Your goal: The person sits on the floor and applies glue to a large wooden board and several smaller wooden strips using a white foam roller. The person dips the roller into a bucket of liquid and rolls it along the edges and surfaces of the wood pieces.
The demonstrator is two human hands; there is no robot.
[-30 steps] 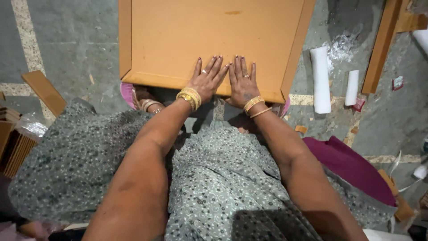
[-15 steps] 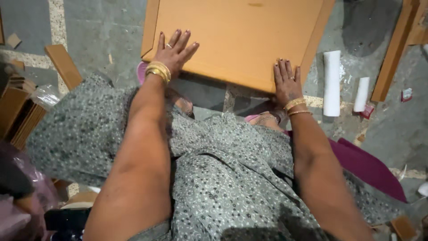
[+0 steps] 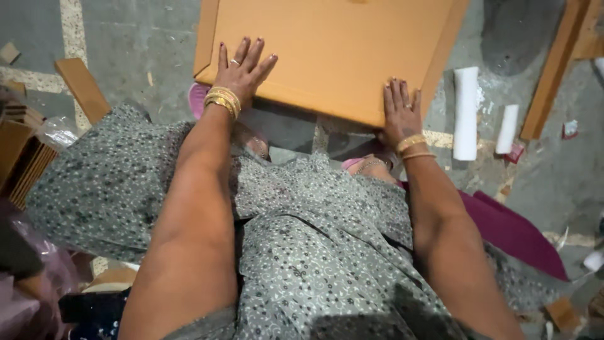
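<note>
Now both palms flat: left hand, right hand on cardboard sheet near edge.

I see a flat tan cardboard box blank lying on the grey floor ahead, its side flaps folded up along the left and right edges. At the far left stands a stack of brown cardboard pieces, edge-on. Near the right edge lies a small red-and-white wrapper, too small for me to make out further.

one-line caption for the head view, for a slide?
Left hand and right hand press flat on an orange cardboard sheet over grey floor.
</note>
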